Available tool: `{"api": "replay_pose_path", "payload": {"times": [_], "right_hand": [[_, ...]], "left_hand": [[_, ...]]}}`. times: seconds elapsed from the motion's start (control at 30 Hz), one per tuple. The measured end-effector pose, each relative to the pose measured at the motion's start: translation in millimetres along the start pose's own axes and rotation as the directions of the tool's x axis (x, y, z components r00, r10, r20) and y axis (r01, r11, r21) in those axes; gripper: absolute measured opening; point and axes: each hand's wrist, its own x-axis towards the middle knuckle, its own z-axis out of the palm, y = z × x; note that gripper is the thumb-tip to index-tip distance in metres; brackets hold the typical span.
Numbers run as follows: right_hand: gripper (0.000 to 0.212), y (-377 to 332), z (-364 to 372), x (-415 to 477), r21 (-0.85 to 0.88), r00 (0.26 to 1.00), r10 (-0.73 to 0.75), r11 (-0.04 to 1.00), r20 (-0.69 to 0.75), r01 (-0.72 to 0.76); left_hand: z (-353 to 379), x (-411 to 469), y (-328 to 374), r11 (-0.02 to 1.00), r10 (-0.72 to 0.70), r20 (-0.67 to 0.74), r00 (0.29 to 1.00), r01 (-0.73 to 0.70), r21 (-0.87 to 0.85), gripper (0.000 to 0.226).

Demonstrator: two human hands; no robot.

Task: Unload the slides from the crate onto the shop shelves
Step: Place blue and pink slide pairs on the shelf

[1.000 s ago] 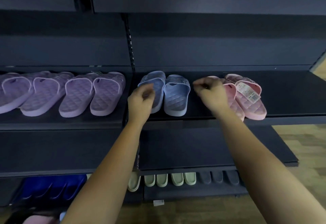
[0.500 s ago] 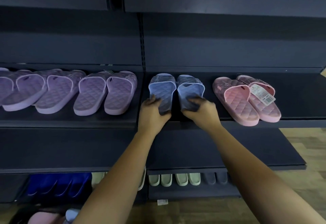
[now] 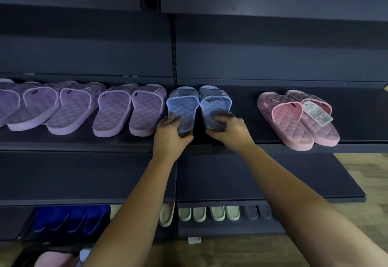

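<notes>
The blue slides sit side by side mid-frame on the middle shelf, heels toward you. Your left hand is wrapped around the heel of the left one, and your right hand is clamped over the heel of the right one. Purple slides line up just to their left; the pink pair with a tag sits off to the right.

At frame centre, the blue slides show diamond quilting; purple slides at left and pink slides at right match it, on dark grey shelves.
</notes>
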Motion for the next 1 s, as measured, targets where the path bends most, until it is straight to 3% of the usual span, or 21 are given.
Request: {"api": "replay_pose_path", "payload": {"times": [0.27,0.4,0.47,0.6,0.77,0.9,1.0], "right_hand": [[0.052,-10.4,13.2,-0.1,-0.072,1.0,-0.028,0.997,-0.006,0.028],[0.047,-4.6,-2.8,-0.3,-0.047,0.998,-0.044,0.998,0.039,0.046],[0.039,1.8,-21.1,-1.8,-0.04,0.991,-0.103,0.994,-0.082,0.1],[0.03,36.9,-72.3,-2.2,-0.012,0.932,-0.115,0.993,-0.344,0.118],[0.037,98.9,-139.5,-13.0,-0.175,0.921,-0.069,0.985,-0.383,0.001],[0.044,151.4,-172.6,-31.8,-0.183,0.927,0.062,0.973,-0.371,-0.138],[0.034,178.4,-182.4,-43.1,-0.136,0.941,0.198,0.961,-0.274,-0.242]], "left_hand": [[1.9,4.5,-12.2,0.999,0.027,0.002,1.0,-0.027,0.048,0.059],[3.1,1.2,1.1,0.986,0.093,-0.11,0.99,-0.076,0.149,0.055],[9.0,0.6,17.3,0.977,0.149,-0.151,0.977,-0.123,0.172,0.055],[37.6,2.1,67.2,0.976,0.216,-0.119,0.969,-0.217,0.0,0.05],[86.4,-3.3,138.3,0.961,0.27,0.02,0.963,-0.268,-0.072,0.047],[123.7,-18.7,188.6,0.946,0.307,0.104,0.946,-0.292,-0.139,0.062],[150.2,-28.5,211.5,0.959,0.282,0.19,0.94,-0.272,-0.079,0.079]]}}
